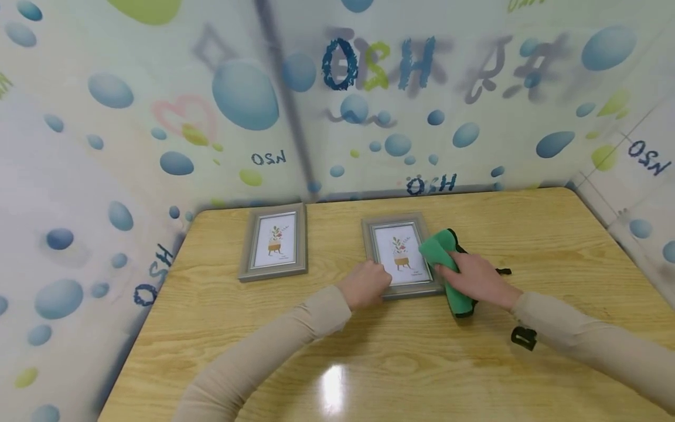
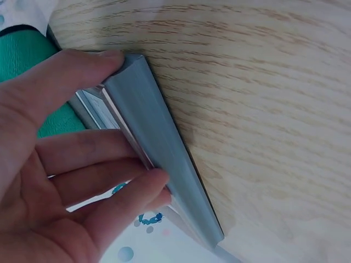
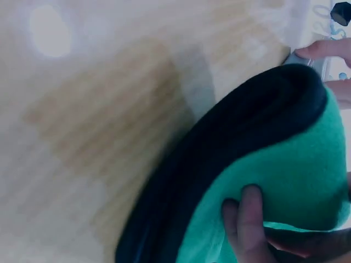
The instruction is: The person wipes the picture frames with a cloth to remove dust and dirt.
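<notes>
A grey picture frame [image 1: 375, 241] with a potted-plant print lies on the table. My left hand [image 1: 365, 284] grips its left side near the lower corner; in the left wrist view thumb and fingers [image 2: 134, 194] lie over the grey moulding [image 2: 159, 137]. In my right hand [image 1: 477, 278] is a folded green cloth [image 1: 440, 247] with a black edge, held against the frame's right side. The right wrist view shows the cloth [image 3: 290, 170] bunched up close, with the fingers [image 3: 249, 219] pressing into it.
A second, matching picture frame [image 1: 303, 240] lies further left on the wooden table [image 1: 274, 363]. Patterned walls [image 1: 337, 135] stand behind and at both sides. A small black strap or buckle [image 1: 524, 338] shows below the right wrist.
</notes>
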Tool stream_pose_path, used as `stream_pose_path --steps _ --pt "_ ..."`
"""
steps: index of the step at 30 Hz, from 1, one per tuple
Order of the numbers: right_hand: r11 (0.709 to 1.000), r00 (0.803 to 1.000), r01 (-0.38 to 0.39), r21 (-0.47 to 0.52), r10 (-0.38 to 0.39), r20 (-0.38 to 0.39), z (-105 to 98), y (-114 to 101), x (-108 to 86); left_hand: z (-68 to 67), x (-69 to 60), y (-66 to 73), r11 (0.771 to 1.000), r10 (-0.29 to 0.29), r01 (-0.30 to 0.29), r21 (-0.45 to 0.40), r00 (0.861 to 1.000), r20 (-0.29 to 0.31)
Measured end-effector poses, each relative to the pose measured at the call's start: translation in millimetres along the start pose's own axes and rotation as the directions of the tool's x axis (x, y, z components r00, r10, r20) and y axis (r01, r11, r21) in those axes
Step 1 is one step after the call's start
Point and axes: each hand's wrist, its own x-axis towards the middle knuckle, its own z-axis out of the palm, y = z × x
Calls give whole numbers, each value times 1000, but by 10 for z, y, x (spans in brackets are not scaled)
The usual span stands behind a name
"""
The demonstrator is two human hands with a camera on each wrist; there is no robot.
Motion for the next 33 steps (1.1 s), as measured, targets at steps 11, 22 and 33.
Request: stream_pose_path --steps 11,22,33 --pt "976 969 -212 50 203 144 -239 -12 539 -61 -31 -3 1000 -22 22 4 999 34" --pt "975 967 -220 20 215 138 -325 25 1090 -25 -22 -27 1000 5 -5 -29 1000 3" --pt "971 962 -221 96 201 183 -313 134 1061 -89 -31 6 999 -25 26 -22 999 39"
